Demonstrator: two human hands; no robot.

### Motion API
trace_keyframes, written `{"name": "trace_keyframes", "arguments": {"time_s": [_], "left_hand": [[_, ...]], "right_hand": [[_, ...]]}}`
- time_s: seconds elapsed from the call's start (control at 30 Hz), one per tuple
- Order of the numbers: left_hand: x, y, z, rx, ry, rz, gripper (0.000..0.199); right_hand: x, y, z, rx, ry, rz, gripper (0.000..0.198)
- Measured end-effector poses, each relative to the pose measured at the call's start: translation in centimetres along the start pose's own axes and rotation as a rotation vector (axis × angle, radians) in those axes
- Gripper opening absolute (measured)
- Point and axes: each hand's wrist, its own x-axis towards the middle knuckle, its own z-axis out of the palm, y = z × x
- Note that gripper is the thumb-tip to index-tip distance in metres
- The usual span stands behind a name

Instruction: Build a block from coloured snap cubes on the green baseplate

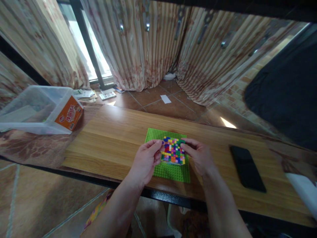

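Observation:
A square panel of small toy building bricks (172, 150) in many colours is between my two hands, over the middle of a green studded baseplate (170, 172). My left hand (148, 157) grips the panel's left edge, thumb on top near a dark blue brick and the other fingers curled at the side. At the right edge, my right hand (198, 153) is closed on the panel with its thumb and index finger near the green bricks. The panel looks slightly raised at its near edge, but I cannot tell whether its underside touches the baseplate.
On the right of the wooden table (111, 138) lies a black phone (247, 168). A clear plastic bin (47, 127) with an orange label stands at the left. A white object (303, 190) is at the right edge. Patterned curtains (138, 49) hang beyond the table.

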Motion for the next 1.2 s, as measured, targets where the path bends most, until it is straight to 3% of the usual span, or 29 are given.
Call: {"name": "trace_keyframes", "arguments": {"time_s": [0.23,0.43,0.57,0.63,0.73,0.9,1.03,1.2], "left_hand": [[0.1,-0.2,0.0,0.028,0.010,-0.001,0.029],[0.2,-0.2,0.0,0.040,0.037,-0.001,0.027],[0.2,-0.3,0.2,0.037,0.025,-0.011,0.028],[0.3,-0.4,0.3,0.031,0.014,-0.016,0.028],[0.3,-0.6,0.4,0.028,-0.003,-0.022,0.028],[0.1,-0.5,0.5,-0.013,-0.073,-0.048,0.031],[0.0,-0.3,0.4,-0.028,-0.159,-0.086,0.032],[-0.2,-0.4,0.4,0.002,-0.180,-0.093,0.031]], "right_hand": [[0.1,0.2,0.0,-0.070,-0.018,-0.056,0.035],[0.1,-0.1,-1.0,-0.015,-0.005,0.022,0.040],[0.1,-0.6,-1.7,0.023,0.074,0.032,0.038],[-0.1,-1.1,-1.6,0.017,0.130,-0.031,0.033],[-0.9,-2.1,-0.7,-0.041,0.175,-0.239,0.020],[-2.6,-3.2,1.3,-0.244,-0.036,-0.531,0.011],[-3.1,-3.1,2.4,-0.319,-0.158,-0.605,0.013],[-3.3,-2.8,2.9,-0.327,-0.097,-0.647,0.010]]}}
